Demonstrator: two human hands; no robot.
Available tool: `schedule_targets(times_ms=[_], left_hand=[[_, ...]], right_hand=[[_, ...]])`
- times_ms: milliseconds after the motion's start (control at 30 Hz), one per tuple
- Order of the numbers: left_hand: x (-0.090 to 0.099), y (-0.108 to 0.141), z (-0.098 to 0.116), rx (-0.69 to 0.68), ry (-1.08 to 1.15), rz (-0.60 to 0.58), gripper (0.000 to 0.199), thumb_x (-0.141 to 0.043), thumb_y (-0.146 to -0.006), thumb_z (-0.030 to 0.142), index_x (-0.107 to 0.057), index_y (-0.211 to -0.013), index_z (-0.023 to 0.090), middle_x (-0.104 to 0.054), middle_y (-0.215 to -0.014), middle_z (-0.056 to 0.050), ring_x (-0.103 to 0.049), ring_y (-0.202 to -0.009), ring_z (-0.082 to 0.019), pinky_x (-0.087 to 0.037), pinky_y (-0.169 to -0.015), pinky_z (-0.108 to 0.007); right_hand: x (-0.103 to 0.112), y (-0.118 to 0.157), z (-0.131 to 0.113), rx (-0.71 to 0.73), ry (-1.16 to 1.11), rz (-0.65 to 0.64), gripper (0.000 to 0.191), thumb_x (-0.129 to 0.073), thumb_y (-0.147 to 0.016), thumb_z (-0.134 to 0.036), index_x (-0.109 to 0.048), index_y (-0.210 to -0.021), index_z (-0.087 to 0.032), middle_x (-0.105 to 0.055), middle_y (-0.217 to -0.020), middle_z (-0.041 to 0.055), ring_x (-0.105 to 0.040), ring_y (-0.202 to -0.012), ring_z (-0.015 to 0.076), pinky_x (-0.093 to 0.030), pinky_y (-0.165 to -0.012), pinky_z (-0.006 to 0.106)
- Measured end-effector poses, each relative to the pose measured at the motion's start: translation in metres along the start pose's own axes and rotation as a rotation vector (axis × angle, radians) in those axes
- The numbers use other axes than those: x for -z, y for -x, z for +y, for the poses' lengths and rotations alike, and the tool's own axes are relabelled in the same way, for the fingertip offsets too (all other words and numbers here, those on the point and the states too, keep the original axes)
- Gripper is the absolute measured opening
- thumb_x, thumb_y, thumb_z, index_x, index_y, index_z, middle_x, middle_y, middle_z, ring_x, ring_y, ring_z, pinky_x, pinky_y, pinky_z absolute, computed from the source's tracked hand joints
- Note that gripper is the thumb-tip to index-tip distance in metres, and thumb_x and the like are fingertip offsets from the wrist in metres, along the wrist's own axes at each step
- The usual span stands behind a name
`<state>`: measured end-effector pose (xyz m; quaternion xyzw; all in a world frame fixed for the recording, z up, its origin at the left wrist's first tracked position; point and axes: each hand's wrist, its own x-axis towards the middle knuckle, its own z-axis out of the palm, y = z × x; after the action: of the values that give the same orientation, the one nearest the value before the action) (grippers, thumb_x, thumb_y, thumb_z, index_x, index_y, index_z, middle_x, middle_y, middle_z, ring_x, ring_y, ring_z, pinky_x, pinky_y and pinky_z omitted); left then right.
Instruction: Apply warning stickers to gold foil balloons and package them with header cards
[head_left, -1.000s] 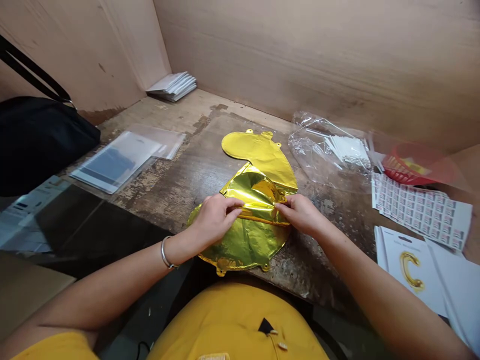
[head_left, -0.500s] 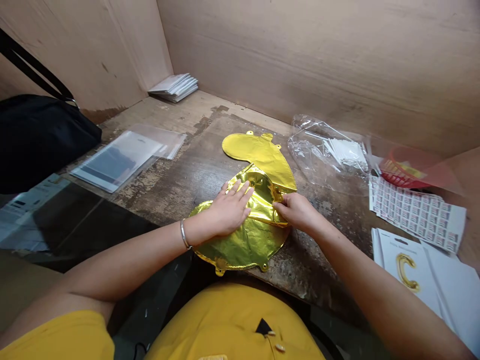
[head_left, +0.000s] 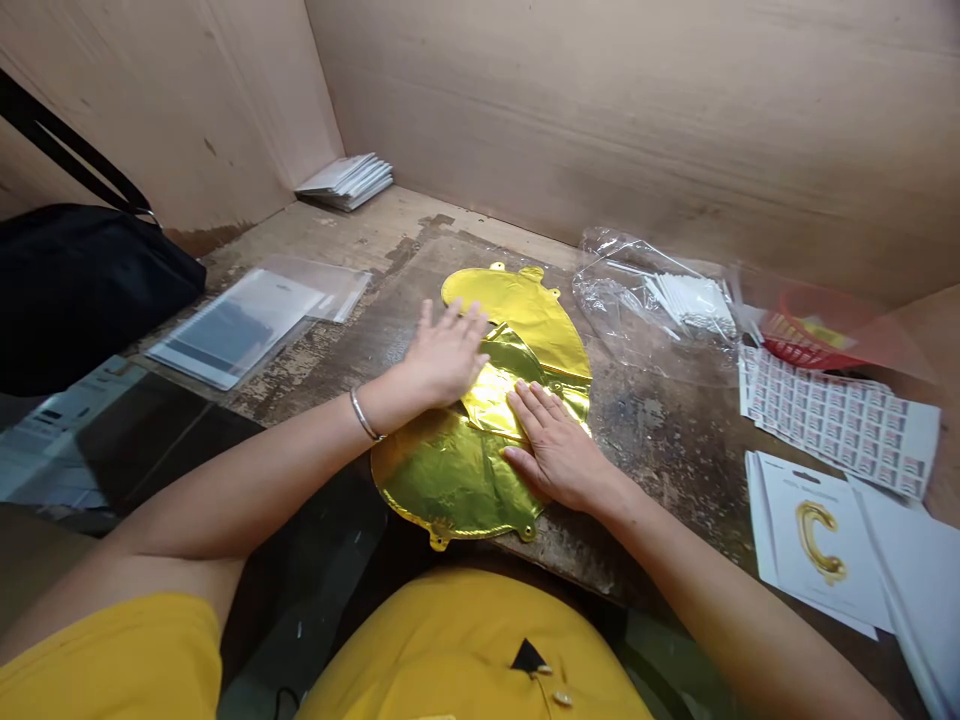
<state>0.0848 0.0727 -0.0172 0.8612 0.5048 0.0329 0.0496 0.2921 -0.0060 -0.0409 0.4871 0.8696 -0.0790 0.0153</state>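
Observation:
A flat gold foil balloon (head_left: pixel 457 475) lies on the worn wooden table (head_left: pixel 352 360), its middle part folded over on itself. Its curved far end, with small tabs, points toward the back wall, and its wide near end reaches the table's front edge. My right hand (head_left: pixel 559 445) rests flat on the right side of the fold, fingers stretched out. Over the left side of the fold is my left hand (head_left: pixel 448 355), fingers spread and slightly blurred; whether it touches the foil I cannot tell. Neither hand grips anything.
Clear plastic sleeves (head_left: pixel 247 325) lie at left by a black bag (head_left: pixel 90 290). White packets (head_left: pixel 346 182) are stacked in the back corner. At right are a clear bag of white sticks (head_left: pixel 690 305), a red basket (head_left: pixel 806 335), sticker sheets (head_left: pixel 836 415) and cards with a gold C (head_left: pixel 817 540).
My right hand has let go of the foil's right edge and moved onto the fold, now flat. My left hand has shifted up and left, with its fingers spread wider.

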Motion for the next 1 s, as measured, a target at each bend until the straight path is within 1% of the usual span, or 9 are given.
schedule_targets(times_ms=[67,133,233,300,400,533,700,900,1000], left_hand=[[-0.005,-0.008,-0.002,-0.141,0.015,-0.060,0.059,-0.035,-0.097,0.041,-0.029,-0.151,0.019,-0.023,-0.160,-0.009,-0.016,-0.148,-0.028,-0.011,-0.118,-0.054],[-0.009,-0.010,-0.003,-0.089,0.019,-0.110,0.062,-0.036,-0.096,0.044,-0.030,-0.151,0.015,-0.023,-0.159,-0.013,-0.019,-0.147,-0.032,-0.013,-0.116,-0.058],[-0.007,-0.003,0.002,0.078,-0.014,0.023,0.058,-0.030,-0.098,0.035,-0.032,-0.148,0.005,-0.023,-0.157,-0.022,-0.018,-0.146,-0.037,-0.010,-0.115,-0.063],[-0.006,0.006,0.009,-0.056,-0.026,0.092,0.054,-0.029,-0.099,0.029,-0.034,-0.148,0.007,-0.023,-0.158,-0.017,-0.013,-0.148,-0.033,-0.006,-0.117,-0.058],[-0.013,0.021,0.019,-0.232,0.009,-0.019,0.054,-0.032,-0.099,0.032,-0.034,-0.149,0.013,-0.026,-0.159,-0.011,-0.018,-0.147,-0.030,-0.014,-0.119,-0.052],[-0.026,0.027,0.020,-0.178,0.047,-0.116,0.055,-0.029,-0.100,0.034,-0.029,-0.151,0.014,-0.024,-0.159,-0.010,-0.021,-0.146,-0.032,-0.021,-0.117,-0.052],[-0.026,0.023,0.015,-0.204,0.048,-0.122,0.055,-0.032,-0.099,0.034,-0.030,-0.150,0.013,-0.025,-0.159,-0.011,-0.022,-0.146,-0.033,-0.023,-0.116,-0.055],[-0.008,0.051,0.040,-0.266,0.051,0.356,0.042,-0.041,-0.099,0.031,-0.052,-0.133,0.010,-0.055,-0.137,-0.018,-0.049,-0.127,-0.031,-0.041,-0.105,-0.049],[-0.010,0.071,0.056,-0.489,0.050,0.367,0.023,-0.047,-0.095,0.021,-0.067,-0.103,0.010,-0.069,-0.100,-0.014,-0.063,-0.090,-0.025,-0.055,-0.079,-0.039]], right_hand=[[0.003,0.001,-0.001,-0.006,-0.001,0.008,0.073,-0.038,-0.095,-0.054,-0.030,-0.150,-0.006,-0.023,-0.157,0.0181,-0.019,-0.146,0.0326,-0.024,-0.118,0.051],[0.004,0.001,-0.002,-0.008,-0.003,0.011,0.073,-0.038,-0.095,-0.054,-0.030,-0.150,-0.007,-0.024,-0.157,0.0173,-0.019,-0.146,0.0323,-0.024,-0.118,0.051],[0.003,0.001,-0.003,-0.014,-0.009,0.010,0.073,-0.039,-0.095,-0.053,-0.030,-0.150,-0.007,-0.024,-0.157,0.0164,-0.019,-0.146,0.0322,-0.023,-0.118,0.049],[0.003,0.001,-0.003,-0.018,-0.016,0.019,0.073,-0.040,-0.094,-0.052,-0.030,-0.150,-0.006,-0.025,-0.157,0.0171,-0.019,-0.146,0.0326,-0.023,-0.119,0.049],[0.005,0.002,-0.004,-0.019,-0.045,0.034,0.073,-0.045,-0.093,-0.051,-0.033,-0.149,-0.006,-0.028,-0.156,0.0188,-0.022,-0.146,0.0327,-0.024,-0.118,0.050],[0.015,0.009,0.001,-0.021,-0.053,0.163,0.075,-0.060,-0.085,-0.037,-0.034,-0.147,-0.002,-0.026,-0.156,0.0216,-0.025,-0.145,0.0324,-0.029,-0.116,0.048],[0.022,0.015,0.007,0.073,0.060,0.139,0.041,-0.049,-0.087,-0.009,-0.060,-0.127,-0.010,-0.060,-0.134,0.0158,-0.054,-0.126,0.0262,-0.043,-0.108,0.042],[0.029,0.038,-0.032,-0.116,0.304,0.198,0.039,-0.042,-0.090,-0.003,-0.060,-0.125,-0.002,-0.067,-0.119,0.0205,-0.066,-0.104,0.0257,-0.053,-0.091,0.034],[0.029,0.052,-0.056,-0.176,0.317,0.113,0.041,-0.040,-0.090,-0.003,-0.058,-0.127,0.001,-0.068,-0.116,0.0216,-0.069,-0.095,0.0259,-0.056,-0.082,0.034]])
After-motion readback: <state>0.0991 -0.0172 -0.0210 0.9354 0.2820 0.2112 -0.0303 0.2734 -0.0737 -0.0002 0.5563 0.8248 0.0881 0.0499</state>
